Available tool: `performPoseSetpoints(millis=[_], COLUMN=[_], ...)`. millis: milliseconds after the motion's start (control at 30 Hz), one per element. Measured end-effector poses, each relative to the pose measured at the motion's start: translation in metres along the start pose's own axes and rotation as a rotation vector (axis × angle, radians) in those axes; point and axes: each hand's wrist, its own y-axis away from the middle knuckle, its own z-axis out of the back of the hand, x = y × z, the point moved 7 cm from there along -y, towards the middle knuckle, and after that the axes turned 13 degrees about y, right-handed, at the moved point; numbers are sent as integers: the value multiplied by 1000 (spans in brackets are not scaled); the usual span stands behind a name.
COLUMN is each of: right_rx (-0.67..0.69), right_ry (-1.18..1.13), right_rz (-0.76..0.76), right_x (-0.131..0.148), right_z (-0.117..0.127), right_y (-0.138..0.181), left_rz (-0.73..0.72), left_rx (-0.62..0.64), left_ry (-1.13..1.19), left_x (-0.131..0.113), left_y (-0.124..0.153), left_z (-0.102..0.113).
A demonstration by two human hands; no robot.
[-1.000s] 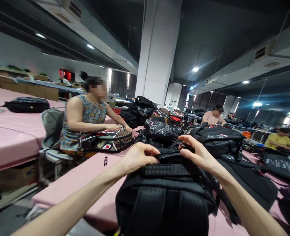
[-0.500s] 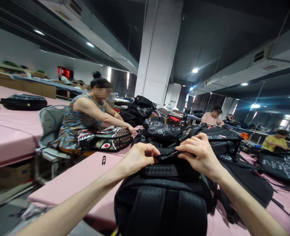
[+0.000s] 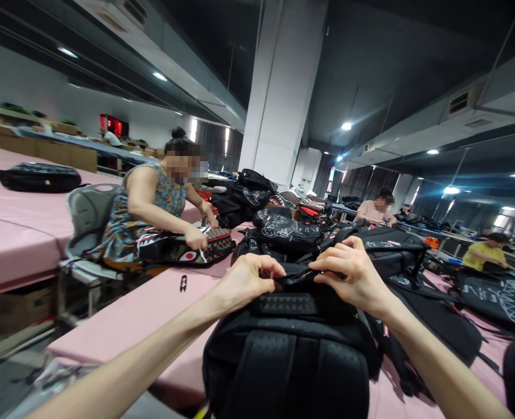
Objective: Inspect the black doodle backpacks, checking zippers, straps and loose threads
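Observation:
A black backpack (image 3: 305, 361) stands in front of me, its padded shoulder straps facing me. At its top, behind the textured grab handle (image 3: 298, 302), both hands pinch a dark fabric edge. My left hand (image 3: 251, 279) has its thumb and fingers closed on the left part of that edge. My right hand (image 3: 351, 270) pinches it a short way to the right, fingers bent. Whether a zipper runs along the edge I cannot make out. The bag's far side is hidden.
Several black backpacks with white scribble prints (image 3: 283, 230) crowd the pink table (image 3: 130, 326) behind and to the right. A small black tag-like piece (image 3: 183, 283) lies at left. A co-worker (image 3: 152, 203) sits at left over a shark-print bag (image 3: 187, 247). Other people work farther off.
My hands stay nearly in place, pinching the same edge. The co-worker at left has drawn the arms back over the shark-print bag. A dark shape has appeared at the lower right.

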Motion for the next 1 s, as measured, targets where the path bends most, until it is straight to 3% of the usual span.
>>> performPoseSetpoints(millis=[500, 700, 767, 867, 1000], right_rx=[45, -4, 59, 203, 249], right_ry=[-116, -630, -703, -778, -1039], right_rz=[-36, -574, -663, -723, -818], right_x=[3, -45, -50, -48, -44], right_z=[-4, -15, -24, -39, -53], right_y=[-5, 18, 28, 42, 53], left_rz=[-14, -13, -38, -238, -727], left_rx=[-12, -44, -43, -59, 32], left_ry=[-9, -75, -127, -279, -581], left_x=[0, -1, -4, -22, -58], left_y=[-1, 3, 4, 7, 26], left_z=[1, 4, 2, -3, -24])
